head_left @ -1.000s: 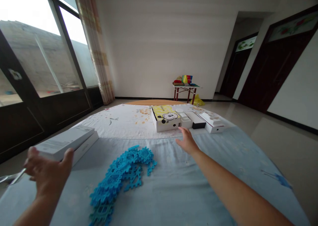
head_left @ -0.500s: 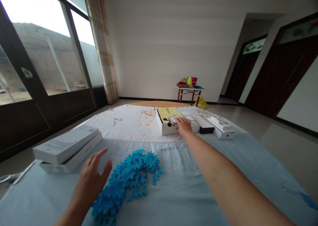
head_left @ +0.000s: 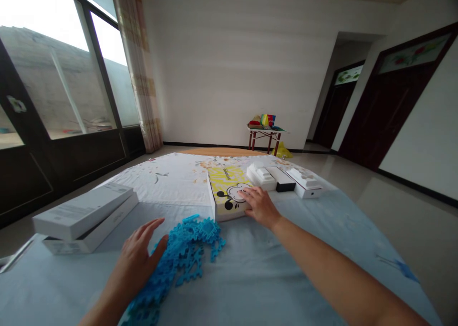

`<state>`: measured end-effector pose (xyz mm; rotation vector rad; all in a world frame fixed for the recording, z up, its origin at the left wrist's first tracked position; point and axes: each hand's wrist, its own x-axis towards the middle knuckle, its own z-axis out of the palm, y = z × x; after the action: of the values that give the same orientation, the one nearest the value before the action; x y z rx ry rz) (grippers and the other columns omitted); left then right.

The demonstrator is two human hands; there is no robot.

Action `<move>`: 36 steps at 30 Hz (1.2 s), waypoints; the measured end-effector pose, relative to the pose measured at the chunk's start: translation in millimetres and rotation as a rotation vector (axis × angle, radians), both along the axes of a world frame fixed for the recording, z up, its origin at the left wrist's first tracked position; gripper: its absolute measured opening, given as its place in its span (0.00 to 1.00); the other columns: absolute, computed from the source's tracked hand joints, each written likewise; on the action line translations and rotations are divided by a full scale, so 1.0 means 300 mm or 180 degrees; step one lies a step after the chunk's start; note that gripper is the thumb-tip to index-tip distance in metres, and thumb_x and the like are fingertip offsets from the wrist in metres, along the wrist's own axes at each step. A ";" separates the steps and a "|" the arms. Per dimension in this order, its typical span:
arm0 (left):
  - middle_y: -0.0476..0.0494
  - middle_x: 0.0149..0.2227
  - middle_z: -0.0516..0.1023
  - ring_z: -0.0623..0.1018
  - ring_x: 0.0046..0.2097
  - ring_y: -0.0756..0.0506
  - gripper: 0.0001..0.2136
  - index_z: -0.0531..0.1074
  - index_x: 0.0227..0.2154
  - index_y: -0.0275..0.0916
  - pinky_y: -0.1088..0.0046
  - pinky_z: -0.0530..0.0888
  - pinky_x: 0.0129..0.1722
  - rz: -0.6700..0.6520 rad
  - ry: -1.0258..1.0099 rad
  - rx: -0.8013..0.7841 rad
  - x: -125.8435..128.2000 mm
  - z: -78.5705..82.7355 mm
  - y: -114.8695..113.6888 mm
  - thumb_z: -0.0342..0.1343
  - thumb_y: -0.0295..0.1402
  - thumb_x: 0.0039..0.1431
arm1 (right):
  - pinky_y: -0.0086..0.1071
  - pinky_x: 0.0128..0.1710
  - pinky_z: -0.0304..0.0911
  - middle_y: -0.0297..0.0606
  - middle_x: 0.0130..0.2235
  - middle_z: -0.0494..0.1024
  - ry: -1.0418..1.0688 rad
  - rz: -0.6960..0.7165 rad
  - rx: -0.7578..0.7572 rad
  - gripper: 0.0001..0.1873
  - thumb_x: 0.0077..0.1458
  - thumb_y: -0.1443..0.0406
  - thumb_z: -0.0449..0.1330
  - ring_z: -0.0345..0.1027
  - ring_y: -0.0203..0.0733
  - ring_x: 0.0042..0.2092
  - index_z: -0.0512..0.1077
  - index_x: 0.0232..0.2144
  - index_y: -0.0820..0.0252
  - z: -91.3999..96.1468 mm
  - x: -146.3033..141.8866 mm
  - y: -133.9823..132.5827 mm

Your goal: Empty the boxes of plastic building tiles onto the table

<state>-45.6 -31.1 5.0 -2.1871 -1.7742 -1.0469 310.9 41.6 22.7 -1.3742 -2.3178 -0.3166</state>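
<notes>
My right hand [head_left: 260, 205] has hold of the near right corner of a yellow and white cartoon box [head_left: 229, 192], fingers on its lid and thumb at its side. The box lies flat on the cloth, just beyond a heap of blue interlocking plastic pieces [head_left: 189, 245]. My left hand [head_left: 138, 254] hovers at the left side of that heap, thumb and fingers apart, holding nothing. Part of the heap is hidden behind it.
Two long white boxes [head_left: 86, 211], one tilted on the other, lie at the left. Along the right stand a white molded piece [head_left: 260, 175], an open white-and-black box [head_left: 282, 180] and another white box [head_left: 306, 185]. A patterned cloth [head_left: 272, 278] covers the table.
My right hand has pulled the yellow box nearer, away from the white items and towards the blue heap. My left hand has shifted slightly, staying open. The camera view has turned a little.
</notes>
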 end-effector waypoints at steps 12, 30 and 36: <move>0.41 0.46 0.74 0.73 0.45 0.41 0.20 0.67 0.48 0.41 0.61 0.69 0.46 -0.0195 -0.0022 -0.0144 0.145 0.129 -0.035 0.47 0.45 0.56 | 0.43 0.53 0.57 0.41 0.51 0.71 0.2035 -0.0197 0.0721 0.29 0.49 0.54 0.60 0.61 0.48 0.53 0.65 0.53 0.53 0.019 0.177 -0.138; 0.42 0.46 0.72 0.67 0.51 0.40 0.09 0.75 0.36 0.41 0.61 0.67 0.51 -0.0922 0.0326 -0.0318 0.482 0.114 0.075 0.52 0.32 0.53 | 0.46 0.51 0.51 0.41 0.54 0.66 0.0309 -0.1537 -0.0049 0.32 0.41 0.68 0.62 0.56 0.51 0.54 0.64 0.52 0.49 -0.117 0.415 -0.314; 0.42 0.45 0.72 0.69 0.50 0.41 0.09 0.75 0.34 0.40 0.61 0.68 0.51 -0.0928 -0.0166 -0.0218 0.474 0.101 0.043 0.52 0.32 0.53 | 0.55 0.56 0.44 0.44 0.54 0.66 0.0528 -0.1517 -0.0133 0.30 0.36 0.66 0.65 0.51 0.57 0.59 0.68 0.46 0.52 -0.073 0.415 -0.349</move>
<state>96.5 -18.1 35.2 -2.5399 -1.5640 -1.1234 435.3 -63.2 0.7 -1.8905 -1.8540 -0.2814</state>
